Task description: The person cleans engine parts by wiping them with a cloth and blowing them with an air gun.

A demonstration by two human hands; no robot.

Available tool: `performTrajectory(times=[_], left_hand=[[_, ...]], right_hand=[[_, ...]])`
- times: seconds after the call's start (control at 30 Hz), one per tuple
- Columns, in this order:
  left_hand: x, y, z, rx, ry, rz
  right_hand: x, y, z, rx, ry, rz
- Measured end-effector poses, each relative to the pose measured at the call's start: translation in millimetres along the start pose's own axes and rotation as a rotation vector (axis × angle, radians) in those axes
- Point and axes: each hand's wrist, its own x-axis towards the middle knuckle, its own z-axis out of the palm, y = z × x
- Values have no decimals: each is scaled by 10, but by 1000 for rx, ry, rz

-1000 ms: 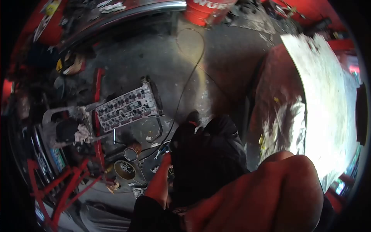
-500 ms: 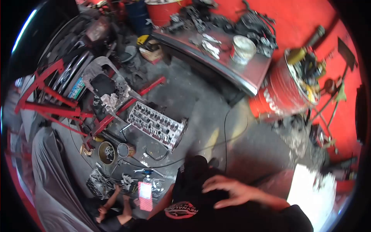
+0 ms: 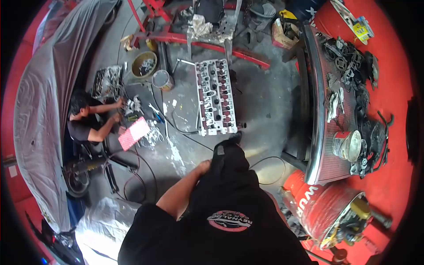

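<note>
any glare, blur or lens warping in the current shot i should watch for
Head view: strong fisheye warping, with black corners and the metal-edged bench bowed along its front edge; head view: glare washing out much of the crumpled sheet at lower left; head view: deep shadow under the bench; head view: the cylinder head fairly clear, with no obvious motion blur.

Showing silver-grey dotted with black on the cylinder head (image 3: 215,98) at centre; bearing a red-and-white emblem (image 3: 229,221) on the black shirt (image 3: 203,243) at bottom; spreading plain grey over the cover (image 3: 46,106) at left; glowing red on the wall (image 3: 391,97) at right; running white lettering (image 3: 307,201) over the red drum (image 3: 324,210) at lower right.
</note>
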Motion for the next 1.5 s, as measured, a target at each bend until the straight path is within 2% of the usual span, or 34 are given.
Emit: performTrajectory(times=[0.07, 0.1, 0.17, 0.2, 0.27, 0.33, 0.4, 0.47, 0.53, 0.6, 0.63, 0.7, 0.77, 0.8, 0.83, 0.9, 0.93, 1.0, 1.03, 1.07, 1.1, 1.13, 1.17, 1.23, 1.3, 1.37, 1.43, 1.5], left_hand=[[126, 275, -76, 400, -152, -62], [95, 281, -121, 380, -91, -95], [206, 363, 56, 437, 78, 43], [163, 567, 71, 396, 125, -93], [98, 1057, 130, -137, 419, -567], [158, 770, 358, -38, 497, -531], [200, 636, 565, -137, 562, -543], [280, 429, 877, -79, 625, -470], [249, 403, 1100, -6, 667, -435], [280, 468, 1220, -164, 719, -582], [346, 299, 1353, -134, 740, -551], [294, 537, 1274, -347, 772, -543], [197, 1068, 1027, -370, 761, -699], [250, 1018, 1129, -418, 819, -718], [255, 1086, 1254, -444, 811, -729], [353, 1269, 1367, -477, 957, -654], [398, 1402, 1422, -744, 996, -673], [621, 1493, 1759, -1223, 1090, -746], [776, 1471, 2021, -1432, 1153, -804], [756, 1761, 2109, -1173, 1167, -844], [1019, 2185, 2028, -942, 1184, -903], [1231, 2139, 2405, -953, 1076, -1036], [1404, 2379, 2477, -852, 1022, -1130], [1781, 2698, 2247, -856, 928, -1268], [2093, 2946, 1963, -908, 855, -1367], [2363, 3138, 1720, -962, 808, -1444], [2591, 3283, 1506, -994, 780, -1491], [2785, 3436, 1332, -1008, 754, -1515]], right_hand=[[117, -62, -417, -71, 87, 108], [201, -90, -599, -122, 99, 157], [344, -214, -932, -234, 120, 232], [402, -280, -1072, -284, 125, 255], [612, -443, -1343, -413, 96, 260], [886, -522, -1683, -594, 46, 208], [1255, -501, -2065, -826, -46, 98], [1154, -1815, -988, -831, 65, 230], [1575, -2260, -885, -1315, -12, -333], [2198, -2574, -762, -1316, 51, -416], [2726, -2563, -879, -1072, 40, -332], [3015, -3109, -274, -911, 27, -379], [3386, -3497, 159, -911, 83, -354], [3719, -3609, 253, -908, 85, -328], [3683, -3854, 642, -866, 144, -142], [4358, -4085, 841, -1052, 124, -270], [4737, -4206, 911, -1192, 86, -367], [5520, -4442, 1157, -1278, -21, -625], [5799, -4635, 1399, -1437, -11, -592], [5967, -4807, 1697, -1526, -9, -561], [6519, -5056, 2251, -1541, -32, -551], [7069, -5118, 2466, -1637, 32, -552], [7373, -5193, 2723, -1609, 51, -540], [8321, -5296, 3033, -1610, 67, -488], [8835, -5346, 3353, -1567, 235, -363], [9405, -5312, 3470, -1538, 201, -430], [9497, -5226, 3629, -1532, 495, -394], [10023, -5222, 3549, -1599, 371, -401]])
